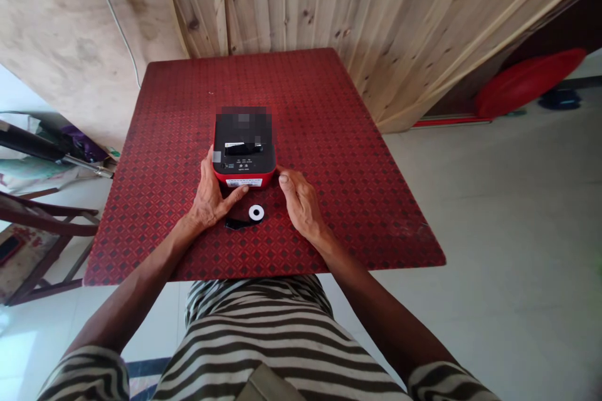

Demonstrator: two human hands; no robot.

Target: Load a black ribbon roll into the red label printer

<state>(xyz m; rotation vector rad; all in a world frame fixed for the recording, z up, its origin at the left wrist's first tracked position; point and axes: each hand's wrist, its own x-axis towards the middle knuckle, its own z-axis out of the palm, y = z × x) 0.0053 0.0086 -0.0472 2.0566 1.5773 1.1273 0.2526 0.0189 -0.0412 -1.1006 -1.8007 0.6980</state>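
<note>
One black-and-red boxy device [244, 148], its upper part partly pixelated, is sitting near the middle of the red patterned table [362, 213], slightly nearer the left edge than the right; its near face is bearing a white label [254, 182]. Left hand [210, 200]: clasping the device's near left corner, fingers lying along its left side, thumb reaching across to the low part of the near face. Right hand [303, 203]: resting at the near right corner, fingers partly bent; whether it is closing on the device, one cannot tell. One white ring-shaped item [252, 208] with a dark centre and one dark strip [236, 223] are lying together between the hands, toward the near edge. One wooden chair [61, 244] is standing beyond the left edge.
</note>
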